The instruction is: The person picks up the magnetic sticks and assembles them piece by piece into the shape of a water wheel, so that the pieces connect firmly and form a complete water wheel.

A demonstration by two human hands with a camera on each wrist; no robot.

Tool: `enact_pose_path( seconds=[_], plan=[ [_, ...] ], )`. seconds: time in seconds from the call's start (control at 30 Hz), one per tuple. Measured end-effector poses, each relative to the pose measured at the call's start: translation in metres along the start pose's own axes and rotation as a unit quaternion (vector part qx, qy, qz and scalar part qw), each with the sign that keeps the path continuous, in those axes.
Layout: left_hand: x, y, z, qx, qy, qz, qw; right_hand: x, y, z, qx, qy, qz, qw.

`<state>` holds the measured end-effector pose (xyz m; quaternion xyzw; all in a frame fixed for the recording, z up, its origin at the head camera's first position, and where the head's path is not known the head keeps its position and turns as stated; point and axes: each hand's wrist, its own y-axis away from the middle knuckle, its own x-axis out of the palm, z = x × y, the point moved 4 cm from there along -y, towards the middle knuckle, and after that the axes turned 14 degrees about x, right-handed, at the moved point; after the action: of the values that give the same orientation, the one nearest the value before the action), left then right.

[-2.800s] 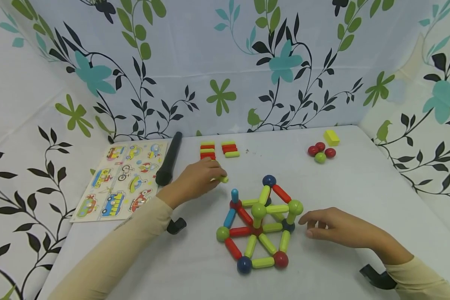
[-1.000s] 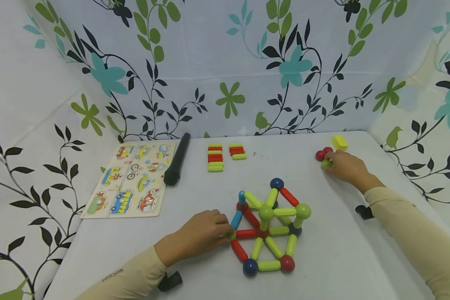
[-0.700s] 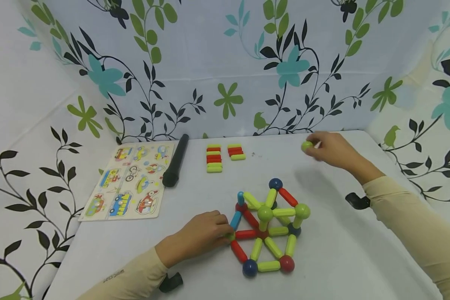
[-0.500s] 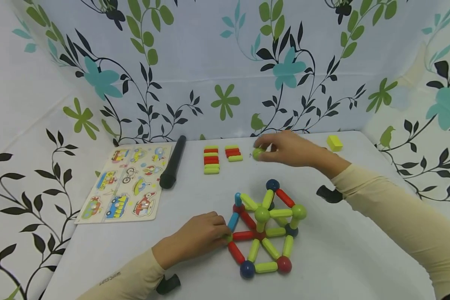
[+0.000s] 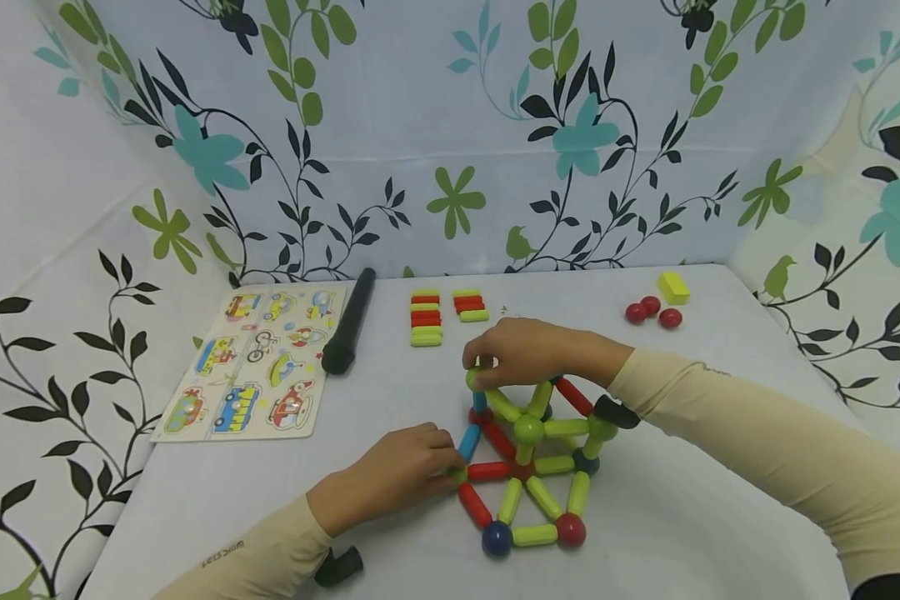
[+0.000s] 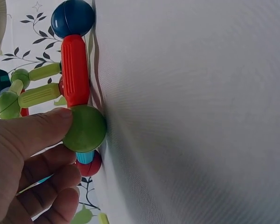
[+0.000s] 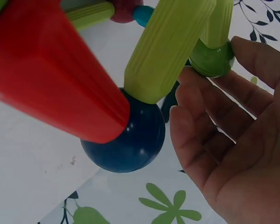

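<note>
A structure of magnetic rods (image 5: pixel 546 497) and balls stands on the table. My left hand (image 5: pixel 390 479) pinches the green ball (image 6: pixel 86 129) at its left corner, thumb on the ball's side in the left wrist view. My right hand (image 5: pixel 532 354) reaches over the back and holds another green ball (image 5: pixel 473 379) at the top of the upright blue rod (image 5: pixel 479 401). A yellow-green rod (image 5: pixel 503 405) runs from there to the raised green ball (image 5: pixel 528 430). In the right wrist view, thumb and fingers surround the held ball (image 7: pixel 212 60), touching the rod. My right forearm partly hides the back-right ball.
Two rows of red and yellow-green rods (image 5: pixel 426 318) lie at the back. Left of them are a black microphone-shaped object (image 5: pixel 348 323) and a picture puzzle board (image 5: pixel 247 362). Several red balls (image 5: pixel 651 306) and a yellow block (image 5: pixel 673 287) sit at the back right.
My right hand has taken the green ball from beside the red balls and carried it left onto the blue rod. My left hand has gone from a yellow-green rod to the corner ball.
</note>
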<state>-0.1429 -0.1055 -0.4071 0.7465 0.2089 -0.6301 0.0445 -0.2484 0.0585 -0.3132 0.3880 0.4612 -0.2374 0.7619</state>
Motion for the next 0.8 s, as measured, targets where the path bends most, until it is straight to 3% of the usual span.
enact_pose_path(
  seconds=[0.3,0.57,0.8],
  plan=[
    [-0.002,0.000,-0.001,-0.002,0.001,0.003,1.0000,-0.005,0.008,-0.001,0.003,0.003,0.018,0.9998],
    [-0.005,-0.003,-0.001,-0.004,0.012,0.012,0.9998,-0.027,0.051,-0.019,0.034,-0.046,-0.069,0.9960],
    [-0.005,-0.005,-0.002,-0.003,0.016,0.015,0.9998,-0.026,0.083,-0.069,0.069,-0.072,-0.121,0.9877]
  ],
)
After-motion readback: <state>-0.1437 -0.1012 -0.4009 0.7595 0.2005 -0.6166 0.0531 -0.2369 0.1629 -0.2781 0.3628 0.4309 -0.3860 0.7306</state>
